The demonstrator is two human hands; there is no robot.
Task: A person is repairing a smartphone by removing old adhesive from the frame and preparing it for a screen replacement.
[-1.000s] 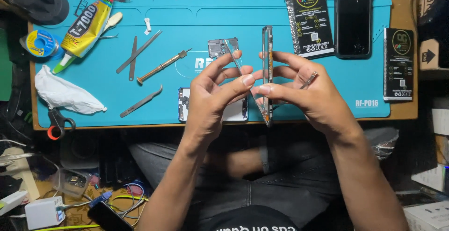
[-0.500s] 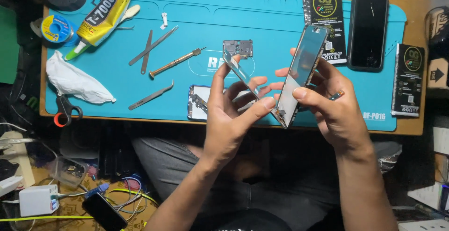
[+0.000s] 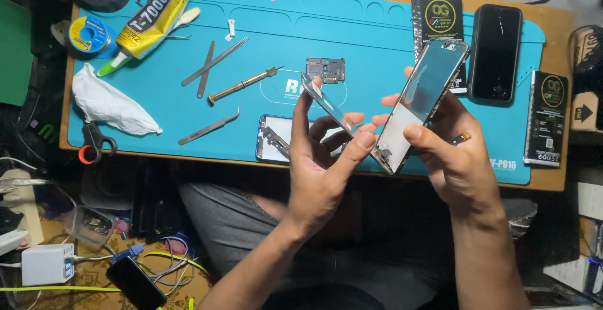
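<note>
While both hands hover at the centre of the frame above the near edge of the blue work mat [image 3: 188, 46], each holds a thin part clear of the table [image 3: 553, 181]. The left hand [image 3: 320, 172] has its fingers [image 3: 300, 106] closed lightly round a narrow transparent panel [image 3: 326, 103], gripped by its edges and tilted so one corner points to the upper left. The right hand [image 3: 455, 159] holds a phone screen assembly [image 3: 421, 103] by its long sides, thumb on the near edge, the glass slanting up toward the upper right; a small flex connector [image 3: 460, 138] dangles from behind it beside the palm.

Several risks follow, as I judge them. The two parts meet at their lower ends, so twisting either hand could lever one edge against the other and chip or crack the thin panel. Both grips are fingertip pinches on slick edges; a slip would drop the piece onto the opened phone body [image 3: 276, 137] lying just below, or onto the floor past the table edge. The dangling connector could snag on a finger and tear. Fingerprints or dust on the inner faces would spoil a clean fit.

Toward the upper left lie metal pry tools [image 3: 213, 64], a small screwdriver [image 3: 242, 85], curved tweezers [image 3: 210, 127] and a glue tube [image 3: 151, 21]; a dark phone [image 3: 496, 52] rests at the upper right.
</note>
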